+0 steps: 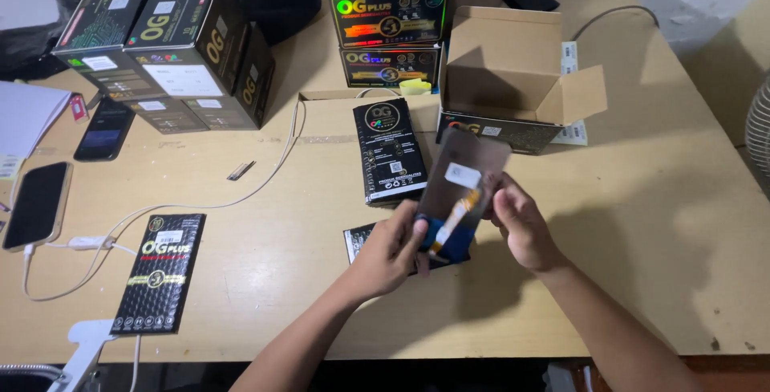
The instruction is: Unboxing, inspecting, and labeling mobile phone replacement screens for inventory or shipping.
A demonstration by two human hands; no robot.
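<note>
Both my hands hold a dark, glossy phone display panel (461, 187) tilted above the wooden table (642, 199). It carries a small white sticker and an orange ribbon strip. My left hand (393, 247) grips its lower left edge. My right hand (521, 227) holds its right edge. Under my hands lies a flat black package (357, 239), partly hidden. A second flat black package (389, 151) lies just beyond the panel.
An open cardboard box (505, 79) stands behind the panel, with stacked black cartons (389, 19) beside it and more cartons (172, 43) at far left. Another flat black package (160, 272), two phones (36, 203) (103, 131) and a white cable (200, 203) lie at left.
</note>
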